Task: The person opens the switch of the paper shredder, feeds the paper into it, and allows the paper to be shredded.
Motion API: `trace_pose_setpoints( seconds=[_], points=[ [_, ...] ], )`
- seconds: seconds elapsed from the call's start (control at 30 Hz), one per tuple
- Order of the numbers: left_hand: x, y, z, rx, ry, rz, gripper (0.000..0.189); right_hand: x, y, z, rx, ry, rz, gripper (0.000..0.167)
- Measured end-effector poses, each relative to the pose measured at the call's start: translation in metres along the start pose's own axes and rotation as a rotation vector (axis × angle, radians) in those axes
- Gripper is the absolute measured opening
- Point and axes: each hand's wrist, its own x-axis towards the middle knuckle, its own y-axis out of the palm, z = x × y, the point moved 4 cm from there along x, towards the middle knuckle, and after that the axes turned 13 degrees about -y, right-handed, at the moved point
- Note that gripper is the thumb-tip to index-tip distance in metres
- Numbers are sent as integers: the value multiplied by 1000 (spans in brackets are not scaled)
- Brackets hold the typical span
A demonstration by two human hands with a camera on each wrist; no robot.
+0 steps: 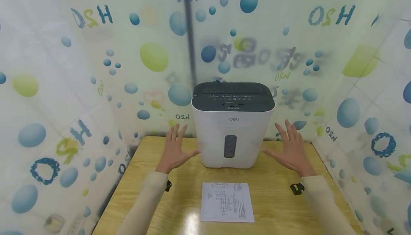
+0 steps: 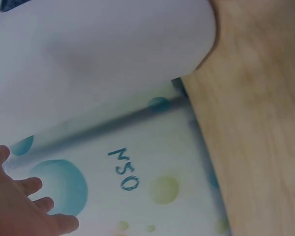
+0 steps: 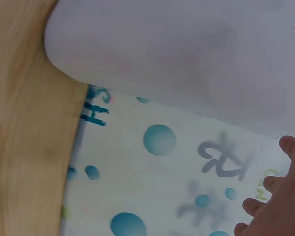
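Note:
A white paper shredder [image 1: 212,138] with a dark grey top stands upright at the back of the wooden table. To its left, my left hand [image 1: 174,151] is raised with fingers spread and straight, the thumb tip close to the shredder's side; whether it touches cannot be told. On the other side my right hand [image 1: 293,151] mirrors it, fingers spread, thumb toward the shredder. Both wrist views show the white shredder body [image 2: 113,54] beside the fingers, and neither hand holds anything. A printed sheet with a technical drawing [image 1: 227,203] lies flat in front of the shredder.
The wooden table [image 1: 273,206] reaches back to a patterned curtain [image 1: 154,95] with blue and green bubbles. The curtain also hangs along both sides of the table. Small dark wrist devices [image 1: 297,188] sit on the forearms.

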Motion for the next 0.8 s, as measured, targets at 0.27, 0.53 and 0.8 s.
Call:
trace_pose_setpoints(
  seconds=[0.27, 0.53, 0.8],
  points=[
    [-26, 32, 11, -59, -32, 69, 113, -26, 39, -2, 45, 36, 33, 108],
    [-53, 61, 18, -124, -87, 169, 114, -48, 73, 5, 97, 61, 85, 111],
    [-77, 94, 23, -146, -95, 288, 118, -70, 109, 16, 138, 55, 99, 112]
  ],
)
